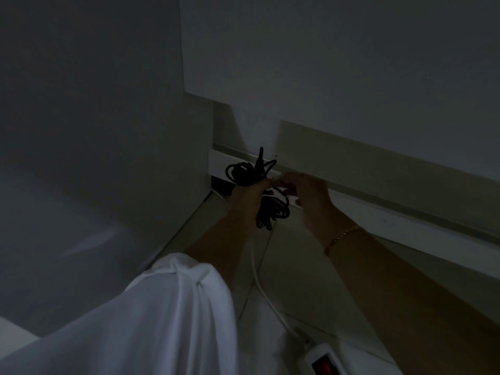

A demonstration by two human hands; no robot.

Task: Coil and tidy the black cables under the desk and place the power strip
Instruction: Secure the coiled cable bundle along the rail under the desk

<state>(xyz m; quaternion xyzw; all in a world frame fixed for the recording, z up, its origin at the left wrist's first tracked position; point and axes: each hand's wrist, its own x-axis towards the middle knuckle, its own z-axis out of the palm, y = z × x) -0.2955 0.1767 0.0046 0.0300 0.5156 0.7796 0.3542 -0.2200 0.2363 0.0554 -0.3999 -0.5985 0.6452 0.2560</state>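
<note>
Dim corner under the desk: our left hand is wrapped around the middle of the black cable bundle, held up near the white baseboard. Our right hand pinches the bundle's waist; what its fingertips grip, we cannot tell. The power strip lies on the floor at bottom edge, its white cord running up toward the hands.

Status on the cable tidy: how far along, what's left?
Done: the black cable is already gathered into a coiled bundle. In hand: the left hand grips the bundle's middle while the right hand works at it, apparently securing it; too dark to tell with what. Left: the power strip lies on the floor, its white cord loose, not yet placed.
</note>
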